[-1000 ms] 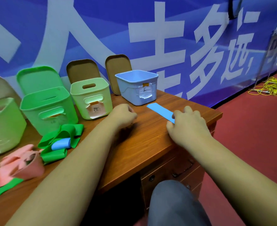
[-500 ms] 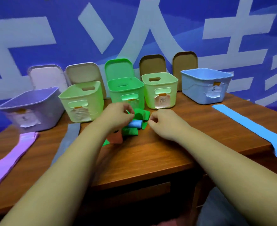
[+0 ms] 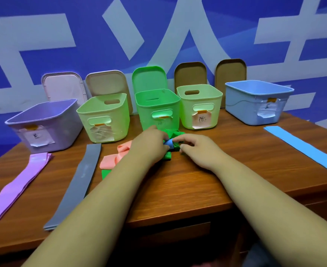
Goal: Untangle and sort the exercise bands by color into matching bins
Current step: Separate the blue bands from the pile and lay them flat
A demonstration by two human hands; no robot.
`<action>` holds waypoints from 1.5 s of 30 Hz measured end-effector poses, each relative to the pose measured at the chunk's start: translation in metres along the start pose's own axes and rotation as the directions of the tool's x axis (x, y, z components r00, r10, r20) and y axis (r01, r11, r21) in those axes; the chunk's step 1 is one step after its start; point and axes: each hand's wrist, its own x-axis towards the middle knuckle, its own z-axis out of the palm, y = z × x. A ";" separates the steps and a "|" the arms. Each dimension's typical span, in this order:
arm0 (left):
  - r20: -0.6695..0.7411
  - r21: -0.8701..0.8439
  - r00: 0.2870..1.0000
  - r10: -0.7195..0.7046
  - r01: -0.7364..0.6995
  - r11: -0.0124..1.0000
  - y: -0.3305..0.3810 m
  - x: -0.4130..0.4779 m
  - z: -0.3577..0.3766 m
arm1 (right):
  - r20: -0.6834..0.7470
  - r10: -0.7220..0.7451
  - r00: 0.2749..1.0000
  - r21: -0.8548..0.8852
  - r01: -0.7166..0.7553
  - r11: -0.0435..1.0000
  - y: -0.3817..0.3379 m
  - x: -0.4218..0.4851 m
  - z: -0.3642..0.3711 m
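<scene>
Five bins (image 3: 157, 105) stand in a row across the middle of the frame, at the back of the table (image 3: 197, 189). Behind them, lids (image 3: 149, 78) lean upright against the wall (image 3: 43, 45). A tangle of bands (image 3: 118, 153) lies at centre, before the middle bin. Two flat bands (image 3: 81, 180) lie side by side at lower left. A lone band (image 3: 303, 149) lies at right, before the rightmost bin.

Five bins (image 3: 157, 105) are standing across the middle of the frame, five lids (image 3: 149, 78) leaning behind. Three bands are lying flat: purple band (image 3: 22, 182) and grey band (image 3: 81, 176) lower left, blue band (image 3: 301, 146) right. Three more are sitting in one tangle (image 3: 175, 134) at centre.
</scene>
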 end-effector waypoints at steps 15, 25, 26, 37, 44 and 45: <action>-0.478 -0.341 0.862 -0.170 -0.004 0.940 -0.014 0.025 -0.064 | -0.045 0.019 0.999 -0.046 -0.021 0.999 0.010 0.010 0.002; -0.246 -0.734 0.969 -0.003 -0.185 0.653 0.005 0.025 -0.096 | -0.380 0.119 0.917 0.219 -0.036 0.975 -0.001 0.000 -0.017; -0.225 -0.732 0.974 0.035 -0.193 0.653 0.008 0.026 -0.092 | -0.414 0.126 0.902 0.249 -0.021 0.968 -0.003 -0.001 -0.019; -0.185 -0.929 0.983 -0.019 -0.169 0.329 0.022 0.042 -0.018 | -0.491 -0.015 0.871 0.153 0.103 0.983 0.005 0.005 -0.014; -0.123 -0.979 0.992 0.022 -0.125 0.164 0.019 0.043 0.000 | -0.369 -0.053 0.928 0.258 0.158 0.953 0.006 0.003 -0.019; -0.110 -0.979 0.994 0.018 -0.111 0.170 0.019 0.043 0.002 | -0.338 -0.060 0.939 0.238 0.147 0.960 0.007 0.003 -0.018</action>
